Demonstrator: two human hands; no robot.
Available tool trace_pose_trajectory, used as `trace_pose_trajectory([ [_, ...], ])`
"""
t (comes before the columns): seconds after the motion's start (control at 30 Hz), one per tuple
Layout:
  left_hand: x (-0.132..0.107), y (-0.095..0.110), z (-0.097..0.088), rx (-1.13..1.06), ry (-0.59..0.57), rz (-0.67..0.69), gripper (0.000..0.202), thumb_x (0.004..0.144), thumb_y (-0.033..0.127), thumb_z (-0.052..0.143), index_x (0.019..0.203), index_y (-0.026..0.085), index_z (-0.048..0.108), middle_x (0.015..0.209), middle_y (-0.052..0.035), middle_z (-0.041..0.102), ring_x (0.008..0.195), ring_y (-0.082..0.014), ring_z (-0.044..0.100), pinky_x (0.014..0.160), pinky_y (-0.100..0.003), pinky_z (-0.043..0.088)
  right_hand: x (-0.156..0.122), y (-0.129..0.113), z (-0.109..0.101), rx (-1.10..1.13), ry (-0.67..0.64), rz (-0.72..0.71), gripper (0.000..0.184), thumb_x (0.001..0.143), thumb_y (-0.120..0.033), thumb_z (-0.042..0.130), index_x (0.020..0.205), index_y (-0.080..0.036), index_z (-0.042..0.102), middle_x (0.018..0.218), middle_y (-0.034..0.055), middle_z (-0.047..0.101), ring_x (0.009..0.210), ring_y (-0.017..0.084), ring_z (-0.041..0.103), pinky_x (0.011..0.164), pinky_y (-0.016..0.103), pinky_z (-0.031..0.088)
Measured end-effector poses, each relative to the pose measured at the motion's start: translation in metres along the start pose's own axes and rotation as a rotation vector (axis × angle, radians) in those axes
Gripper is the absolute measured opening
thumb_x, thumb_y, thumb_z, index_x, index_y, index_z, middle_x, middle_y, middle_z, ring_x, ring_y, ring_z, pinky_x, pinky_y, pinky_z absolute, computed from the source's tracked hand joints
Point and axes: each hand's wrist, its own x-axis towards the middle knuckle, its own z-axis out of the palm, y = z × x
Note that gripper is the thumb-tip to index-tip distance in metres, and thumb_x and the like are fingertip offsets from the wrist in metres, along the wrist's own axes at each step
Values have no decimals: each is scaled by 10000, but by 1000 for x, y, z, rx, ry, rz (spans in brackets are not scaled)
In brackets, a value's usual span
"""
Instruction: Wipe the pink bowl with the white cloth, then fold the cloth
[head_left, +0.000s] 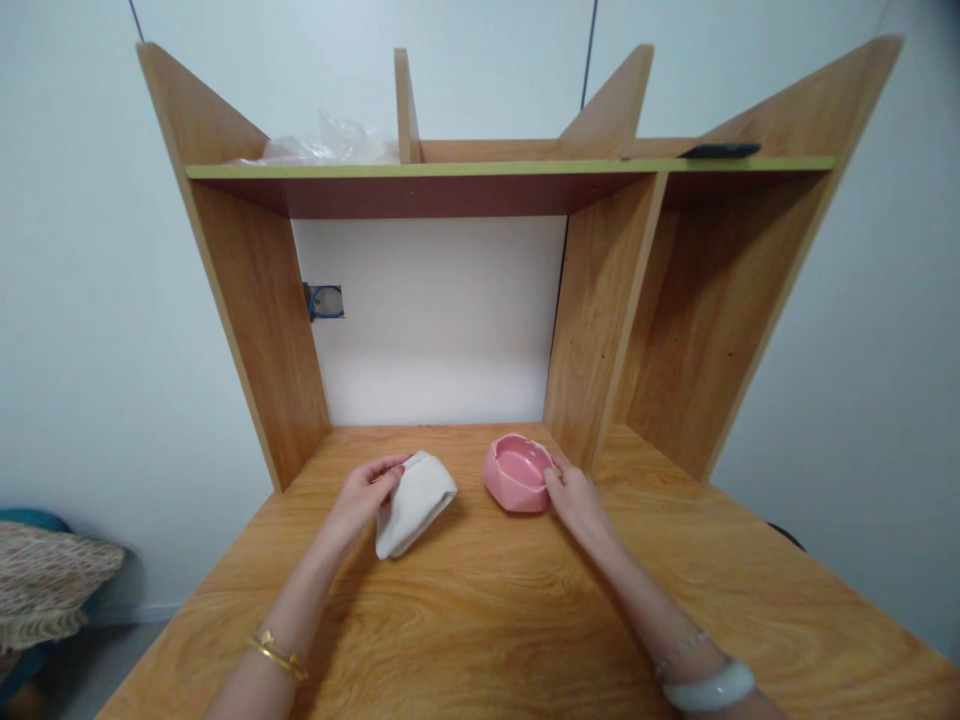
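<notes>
A folded white cloth (418, 502) is pinched at its left edge by my left hand (369, 490), its lower corner hanging close to the desktop. To its right, my right hand (576, 498) grips the right rim of a pink faceted ashtray (514, 485), with the thumb at the front and fingers over the edge. The ashtray is upright, its hollow facing up and slightly toward me, with notches in its rim. Whether its base rests on the desk or is slightly raised, I cannot tell. A gap separates cloth and ashtray.
Both hands are over a wooden desk (450, 630) with a shelf unit (611, 330) at its back. Clear plastic wrapping (330, 142) and a dark flat object (720, 151) lie on the upper shelf. A wall socket box (327, 302) shows behind. A fringed woven cover (52, 580) is at left.
</notes>
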Motion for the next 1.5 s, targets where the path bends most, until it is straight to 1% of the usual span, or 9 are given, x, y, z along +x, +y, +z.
trace_pose_trajectory([
  [0.23,-4,-1,15,-472,8,-21,375,676,284,627,1011,121,593,672,3,608,508,-55,501,501,-155,404,-25,-35,14,121,-153,-97,392,744,-188,357,1058,-181,591,987,56,657,909,182,581,786,259,405],
  [0.4,-7,-1,27,-688,-61,-119,253,759,152,565,1009,113,555,697,-15,605,580,-58,570,618,-147,483,-35,-47,18,127,-210,-128,388,750,-172,352,1056,-187,590,978,59,658,896,184,584,780,264,404],
  [0.53,-15,4,31,-755,-191,-198,303,774,108,556,1074,104,511,796,-54,628,674,-82,613,692,-160,497,-37,-51,19,182,-217,-149,370,766,-186,357,1051,-196,593,952,57,666,857,179,592,761,256,413],
  [0.67,-18,8,26,-718,-263,-164,347,787,154,537,1129,130,485,1004,-91,616,575,-46,574,601,-154,487,-38,-52,18,204,-225,-165,374,778,-195,346,1067,-201,583,955,52,664,853,176,593,762,256,416],
  [0.83,-6,-4,18,-572,-81,-47,372,763,262,543,1130,220,498,1185,-54,536,405,18,374,410,-129,353,-34,-45,22,237,-216,-141,343,777,-211,344,984,-185,617,923,60,672,859,185,594,751,259,427],
  [0.93,2,-22,20,-430,40,-128,361,721,255,588,1069,175,529,1108,-60,573,458,4,422,455,-128,350,-31,-39,25,267,-188,-113,337,777,-226,342,939,-174,633,907,68,676,868,191,593,765,273,430],
  [1.13,-1,-43,34,-413,-250,-269,383,756,390,549,1041,135,554,912,-56,636,723,-116,574,628,-208,429,-28,-37,22,338,-206,-158,391,779,-225,334,1081,-185,579,1030,53,645,933,181,582,816,285,425],
  [1.3,-14,-33,42,-536,-437,-356,462,754,518,519,1048,166,576,942,-45,653,848,-162,594,750,-259,435,-30,-41,20,427,-332,-253,383,777,-230,340,1041,-172,611,1010,52,654,923,191,586,830,308,425],
  [1.5,-20,-24,44,-538,-548,-431,391,710,440,596,911,106,628,919,-97,667,858,-221,612,813,-319,432,-32,-42,25,482,-426,-322,381,766,-212,342,1025,-176,619,1008,50,654,934,190,578,872,339,400],
])
